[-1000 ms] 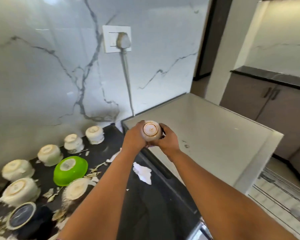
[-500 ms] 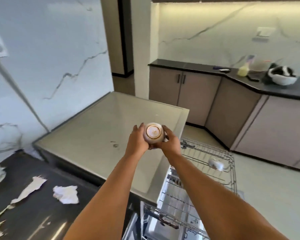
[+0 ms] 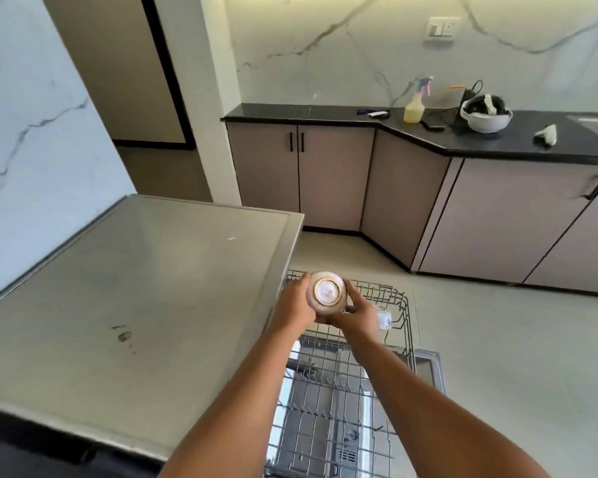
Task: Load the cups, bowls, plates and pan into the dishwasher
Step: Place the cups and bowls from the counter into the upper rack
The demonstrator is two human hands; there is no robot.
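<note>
A small white cup (image 3: 328,292) with a gold ring on its base is held upside down, base facing me, above the far end of the pulled-out wire dishwasher rack (image 3: 399,307). My left hand (image 3: 296,303) grips its left side and my right hand (image 3: 358,313) cups its right side and underside. The cup's mouth is hidden by my hands. A small white object (image 3: 384,319) lies in the rack just right of my right hand. The open dishwasher door (image 3: 428,369) shows below the rack.
The dishwasher's steel top (image 3: 135,298) fills the left. Grey floor (image 3: 497,357) lies to the right. Cabinets with a black counter (image 3: 463,146) stand behind, carrying a spray bottle (image 3: 415,105), a white bowl (image 3: 486,116) and small items.
The view has swung right, away from the black counter with the bowls. Both hands have carried the cup from over the steel top to above the rack.
</note>
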